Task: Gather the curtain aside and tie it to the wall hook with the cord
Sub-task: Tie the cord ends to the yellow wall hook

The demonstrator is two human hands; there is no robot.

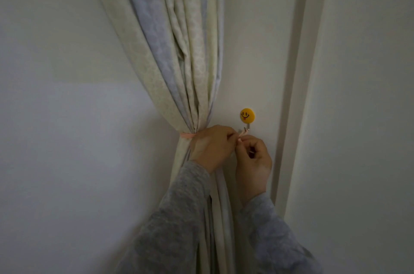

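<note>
Curtain (pixel 179 54) is pale cream with a faint pattern and bluish-grey folds, pulled into a tight bunch against the white wall (pixel 257 50), pinched at the waist and falling loose below. Pink cord (pixel 187 135) wraps the bunch at that pinch point, thin and flat-looking, visible on the left side of the bundle before it goes behind my hand. Wall hook (pixel 247 115) sits just right of the curtain: yellow round smiley disc with a small metal hook under it.

My left hand (pixel 211 146) is in front of the gathered waist, fingers closed on the cord end near the metal hook. My right hand (pixel 253 159) is just below the hook, thumb and fingers pinched on the other bit of pink cord. Both hands nearly touch each other, cord ends meeting right at the hook. Can't tell if the cord is looped over the hook. Grey sleeves (pixel 179 217) on both arms.
</note>
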